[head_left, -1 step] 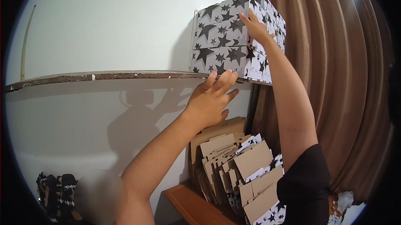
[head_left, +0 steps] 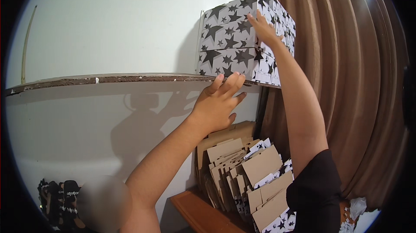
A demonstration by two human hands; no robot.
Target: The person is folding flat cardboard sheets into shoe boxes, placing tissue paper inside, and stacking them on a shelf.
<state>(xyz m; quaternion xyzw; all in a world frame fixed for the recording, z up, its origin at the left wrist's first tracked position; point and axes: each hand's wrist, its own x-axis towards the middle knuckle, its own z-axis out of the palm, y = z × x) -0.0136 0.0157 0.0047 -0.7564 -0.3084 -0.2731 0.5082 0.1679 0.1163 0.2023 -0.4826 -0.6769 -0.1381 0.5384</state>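
Stacked white boxes with black and grey stars (head_left: pixel 225 39) stand at the right end of a high shelf (head_left: pixel 143 78). My right hand (head_left: pixel 266 32) lies against the near corner of the stack, fingers spread. It rests on the outside of the boxes and does not wrap around one. Lower down, my left hand (head_left: pixel 214 106) reaches up to the shelf's front edge. Its fingers are apart, with the tips at the edge just below the bottom box, and nothing is in it.
Below the shelf, many flat folded cardboard boxes (head_left: pixel 263 166) lean together on a brown wooden surface (head_left: pixel 195 210). A brown curtain (head_left: pixel 346 68) hangs at the right. Black sandals (head_left: pixel 65 194) show at the lower left. A clear plastic bag (head_left: pixel 358 207) lies at the lower right.
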